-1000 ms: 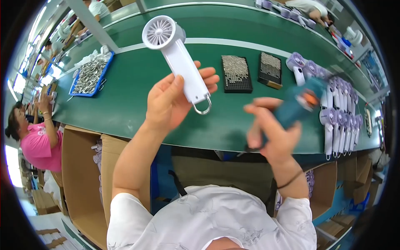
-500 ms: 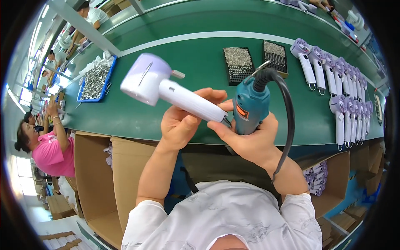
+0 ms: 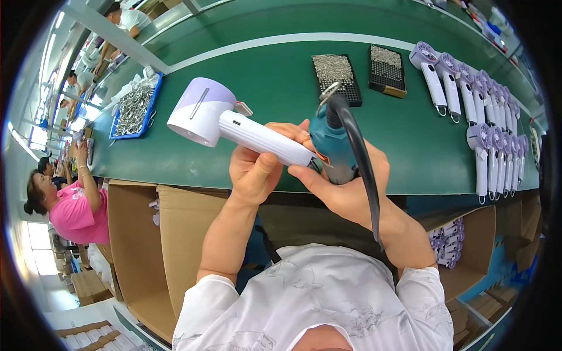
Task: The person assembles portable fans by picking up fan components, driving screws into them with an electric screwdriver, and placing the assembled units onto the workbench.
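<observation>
My left hand is closed round the handle of a white and lilac handheld fan, its round head pointing up and left. In my right hand is a teal electric screwdriver with a thick black cord and a metal hanging ring on top. The screwdriver's working end meets the lower end of the fan's handle; fingers and the tool's body partly hide that contact. A small tag hangs beside the fan's head.
Two black trays of small metal screws lie ahead on the green bench. A blue tray of metal loops is at left. Finished-looking fans stand in rows at right. Cardboard boxes sit below; a person in pink works at left.
The screwdriver has shifted a little left and tilted, its ring and cord swinging left with it. The fan has turned slightly in my left hand, which stays closed on it.
</observation>
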{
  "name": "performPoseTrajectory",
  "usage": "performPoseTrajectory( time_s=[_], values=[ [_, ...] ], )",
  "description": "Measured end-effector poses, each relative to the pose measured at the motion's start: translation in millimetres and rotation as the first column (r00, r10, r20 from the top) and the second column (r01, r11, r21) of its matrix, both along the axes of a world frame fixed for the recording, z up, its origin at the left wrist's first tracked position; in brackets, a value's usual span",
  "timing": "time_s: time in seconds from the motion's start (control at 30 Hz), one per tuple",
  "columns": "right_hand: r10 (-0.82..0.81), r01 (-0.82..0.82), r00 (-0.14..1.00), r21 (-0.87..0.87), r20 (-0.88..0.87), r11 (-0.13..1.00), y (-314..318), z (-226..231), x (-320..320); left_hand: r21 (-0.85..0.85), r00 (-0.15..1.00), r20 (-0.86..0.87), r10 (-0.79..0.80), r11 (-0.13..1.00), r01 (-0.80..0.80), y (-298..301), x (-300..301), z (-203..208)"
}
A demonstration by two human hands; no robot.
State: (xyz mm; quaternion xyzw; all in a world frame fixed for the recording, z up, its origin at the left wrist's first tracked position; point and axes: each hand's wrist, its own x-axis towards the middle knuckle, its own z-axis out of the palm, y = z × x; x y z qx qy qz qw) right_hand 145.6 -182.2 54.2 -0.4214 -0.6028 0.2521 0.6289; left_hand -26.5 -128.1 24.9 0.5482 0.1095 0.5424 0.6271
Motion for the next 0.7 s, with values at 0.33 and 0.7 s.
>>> performPoseTrajectory(
  time_s=[0.33,0.7],
  values=[
    [0.029,-0.070,0.963,-0.143,-0.269,0.987,22,47,38,-0.202,0.992,-0.113,0.051,0.977,-0.073,55,-25,16],
    [-0.006,0.021,0.889,0.028,-0.458,0.999,139,60,52,-0.353,0.796,-0.589,-0.141,0.931,-0.097,163,3,28]
  ],
)
